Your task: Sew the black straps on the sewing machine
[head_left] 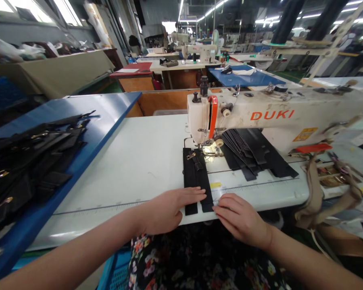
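**Q:** What is hidden on the strap (196, 181)?

**A:** Its middle is covered by the left hand (166, 211), and the right hand (242, 219) is held just beside it. The fitting (191, 156) on it is too small to be made out.

**Q:** And the black pieces (27, 161) on the left?

**A:** They are cut off by the left edge, and their brass fittings cannot be told apart.

**Q:** The machine (275, 114)?

**A:** Its right end is cut off by the edge, and the needle area (211, 151) is washed out by glare.

**Q:** The tray (335, 175) at right?

**A:** Its parts (329, 181) are blurred; what they are cannot be told.
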A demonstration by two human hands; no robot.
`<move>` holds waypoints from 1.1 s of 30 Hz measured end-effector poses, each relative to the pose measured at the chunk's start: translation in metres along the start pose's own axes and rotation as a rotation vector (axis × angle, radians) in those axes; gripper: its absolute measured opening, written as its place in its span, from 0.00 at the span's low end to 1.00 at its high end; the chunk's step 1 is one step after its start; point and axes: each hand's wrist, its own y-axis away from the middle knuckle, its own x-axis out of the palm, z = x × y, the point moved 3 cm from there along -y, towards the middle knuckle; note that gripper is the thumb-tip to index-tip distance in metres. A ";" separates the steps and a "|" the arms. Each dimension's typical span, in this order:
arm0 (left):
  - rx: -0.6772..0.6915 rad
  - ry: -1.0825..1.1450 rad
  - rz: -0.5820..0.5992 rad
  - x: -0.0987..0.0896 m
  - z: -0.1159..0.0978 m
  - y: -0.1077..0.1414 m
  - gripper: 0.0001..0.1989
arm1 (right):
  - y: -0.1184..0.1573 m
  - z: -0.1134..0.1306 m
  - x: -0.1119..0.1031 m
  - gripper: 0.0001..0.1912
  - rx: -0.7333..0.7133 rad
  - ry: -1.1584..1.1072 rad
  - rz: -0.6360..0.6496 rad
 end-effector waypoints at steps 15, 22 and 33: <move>0.208 -0.332 -0.477 0.026 -0.006 -0.008 0.15 | -0.006 -0.001 0.003 0.10 -0.045 0.140 -0.016; 0.228 -0.393 -0.574 0.032 -0.004 -0.008 0.15 | -0.006 0.000 0.008 0.12 -0.065 0.169 -0.069; 0.257 -0.450 -0.550 0.035 -0.003 -0.007 0.16 | -0.009 0.000 0.009 0.17 -0.051 0.133 -0.036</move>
